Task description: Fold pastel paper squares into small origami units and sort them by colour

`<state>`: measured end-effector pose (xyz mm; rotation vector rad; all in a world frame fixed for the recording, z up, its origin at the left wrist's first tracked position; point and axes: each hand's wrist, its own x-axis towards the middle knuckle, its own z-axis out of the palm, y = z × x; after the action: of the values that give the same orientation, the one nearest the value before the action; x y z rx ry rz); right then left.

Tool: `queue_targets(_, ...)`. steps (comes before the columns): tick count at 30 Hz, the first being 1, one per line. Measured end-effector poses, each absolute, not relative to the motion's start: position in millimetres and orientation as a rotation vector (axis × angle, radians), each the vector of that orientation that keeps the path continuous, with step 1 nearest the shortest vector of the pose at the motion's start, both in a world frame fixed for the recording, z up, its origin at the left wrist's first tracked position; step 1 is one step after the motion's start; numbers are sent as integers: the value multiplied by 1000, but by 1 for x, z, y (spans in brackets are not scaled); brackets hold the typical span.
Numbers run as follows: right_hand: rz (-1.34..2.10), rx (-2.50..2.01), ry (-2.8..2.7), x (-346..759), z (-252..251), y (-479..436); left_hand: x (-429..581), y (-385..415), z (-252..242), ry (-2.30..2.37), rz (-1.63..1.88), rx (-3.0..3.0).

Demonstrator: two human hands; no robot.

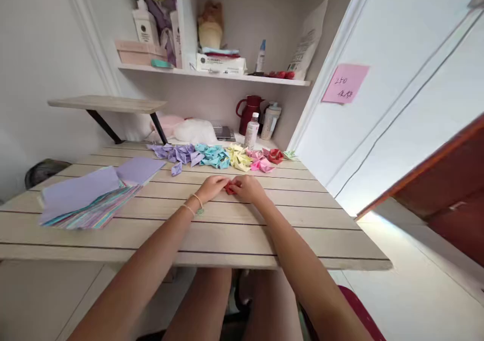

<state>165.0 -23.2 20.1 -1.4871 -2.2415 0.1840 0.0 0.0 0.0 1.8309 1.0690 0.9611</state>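
My left hand (212, 186) and my right hand (247, 187) meet at the middle of the wooden table (234, 235), fingers pinched together on a small red folded paper (229, 188) that is mostly hidden between them. Bracelets sit on my left wrist. Beyond my hands lies a row of folded paper pieces: purple (176, 154), blue (214, 156), yellow (239, 158), pink (260, 163) and red (275, 155).
A stack of coloured paper sheets (93, 194) with purple on top lies at the left. At the back stand a clear bottle (251, 130), a red jug (249, 111) and a white flask (270, 121). Shelves with boxes hang above. A pink note (345, 82) sticks on the right wall.
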Motion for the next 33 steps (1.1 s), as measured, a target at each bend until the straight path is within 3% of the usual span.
queue_targets(33,235,-1551,-2253,163,24,-26,1,-5,4,1102,1032,2101)
